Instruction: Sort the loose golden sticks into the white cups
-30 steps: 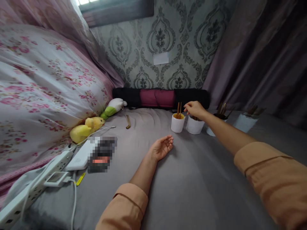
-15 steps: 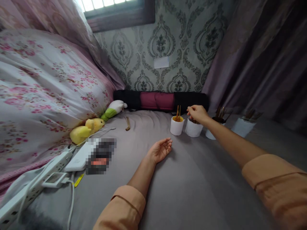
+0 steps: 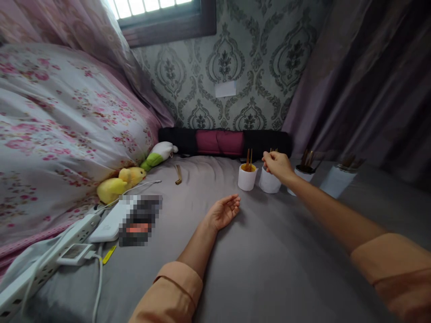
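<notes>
Down dipped the right hand [image 3: 277,164] at the second cup [image 3: 270,185], bunched, its grip unclear; the left hand [image 3: 223,213] lay slack, empty. Sticks [image 3: 248,160] stood in four cups [image 3: 247,181]; gold pieces [image 3: 178,174] lay outside.

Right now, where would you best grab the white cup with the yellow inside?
Likely by the outer wall of the white cup, from the left: it stands upright, sticks rise from its top, and another cup stands close on its right.

four white containers [image 3: 247,180], one power strip [image 3: 79,232]
</notes>
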`<state>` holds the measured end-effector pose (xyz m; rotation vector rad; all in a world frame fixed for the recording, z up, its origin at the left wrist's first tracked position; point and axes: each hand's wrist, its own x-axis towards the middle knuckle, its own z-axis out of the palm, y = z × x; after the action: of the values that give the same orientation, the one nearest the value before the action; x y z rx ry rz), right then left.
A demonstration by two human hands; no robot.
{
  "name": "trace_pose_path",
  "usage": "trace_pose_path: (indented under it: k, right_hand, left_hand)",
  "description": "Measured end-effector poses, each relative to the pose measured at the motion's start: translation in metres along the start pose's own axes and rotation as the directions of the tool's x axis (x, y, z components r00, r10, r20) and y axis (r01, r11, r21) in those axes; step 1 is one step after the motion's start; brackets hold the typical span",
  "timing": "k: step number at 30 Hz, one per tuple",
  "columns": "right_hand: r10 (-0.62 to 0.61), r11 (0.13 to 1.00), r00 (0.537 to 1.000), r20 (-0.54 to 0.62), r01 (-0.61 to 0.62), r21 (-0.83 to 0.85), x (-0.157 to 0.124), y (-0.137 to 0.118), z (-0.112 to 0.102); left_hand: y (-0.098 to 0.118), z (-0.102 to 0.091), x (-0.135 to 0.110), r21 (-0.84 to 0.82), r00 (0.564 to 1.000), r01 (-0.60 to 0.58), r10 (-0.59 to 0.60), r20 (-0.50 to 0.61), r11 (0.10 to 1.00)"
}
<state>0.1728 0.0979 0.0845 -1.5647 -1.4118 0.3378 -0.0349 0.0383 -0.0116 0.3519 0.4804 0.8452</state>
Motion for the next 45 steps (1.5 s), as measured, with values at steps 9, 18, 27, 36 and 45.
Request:
trace_pose_path:
  k: [9,18,27,36,45]
  right_hand:
    - [-0.014,0.998,0.998,0.058,0.011,0.054,-0.034,-0.003,0.008]
    - [-0.011,0.997,0.988,0.152,-0.002,0.083,-0.058,0.01,0.027]
    - [0.022,0.999,0.975,0.219,-0.032,0.039,-0.081,0.028,0.061]
    - [-0.006,1.0,0.982,0.189,0.009,-0.016,-0.093,0.036,0.075]
    - [-0.119,0.99,0.981,0.153,0.128,-0.05,-0.1,0.043,0.078]
  left_hand:
    - [0.0,0.0,0.0,-0.012,1.0,0.007,-0.007,0.002,1.0]
    - [0.0,0.002,-0.001,-0.011,1.0,0.009,-0.01,-0.017,1.0]
    - [0.0,0.002,-0.001,-0.007,1.0,0.002,-0.002,-0.01,1.0]
    - [0.0,0.002,-0.002,-0.001,1.0,0.002,-0.002,-0.001,1.0]
    - [0.007,-0.001,0.0,0.062,0.998,-0.044,0.046,-0.034,0.997]
